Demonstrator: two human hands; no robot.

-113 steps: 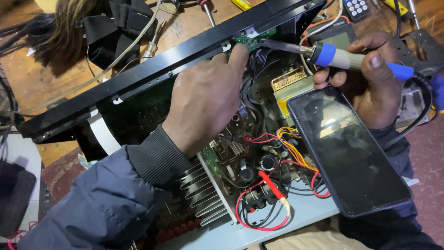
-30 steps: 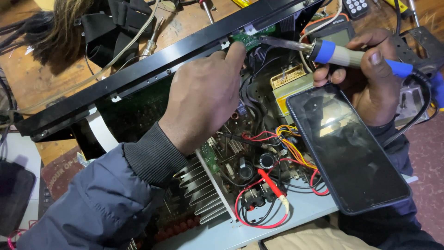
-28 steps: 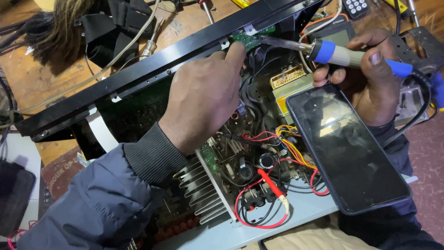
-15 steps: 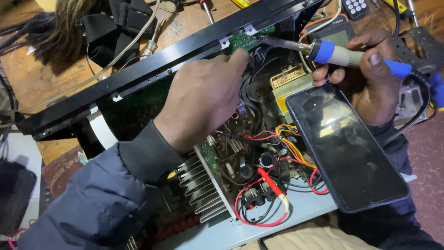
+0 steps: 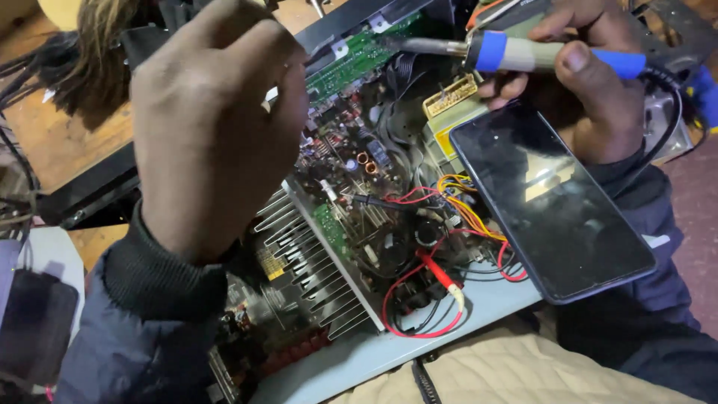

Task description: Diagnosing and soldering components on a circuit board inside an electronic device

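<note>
The right hand point(image 5: 591, 97) grips a soldering iron point(image 5: 538, 56) by its grey and blue handle, thumb on top and fingers curled beneath. The iron lies nearly level, its long axis running right to left, so the metal tip reaches away from that hand toward the narrow green circuit board point(image 5: 359, 56) mounted along the black front panel point(image 5: 97, 194) of the opened amplifier chassis point(image 5: 419, 340). The tip sits just at the board's right end; whether it touches cannot be told.

The left hand point(image 5: 217, 127) hovers, back toward the camera, above the main board, fingers bent down toward the green strip; what the fingertips hold, if anything, is hidden. This hand is nearer the board's left part, the right hand nearer its right end.

Below the iron, a dark smartphone point(image 5: 550, 202) rests tilted on the chassis over the yellow-topped transformer point(image 5: 452, 97), close under the right wrist. Red wires point(image 5: 419, 299) and orange ones loop beside it. A finned aluminium heatsink point(image 5: 314, 277) lies below the left hand. The wooden bench point(image 5: 67, 127) carries loose black cables at the left.
</note>
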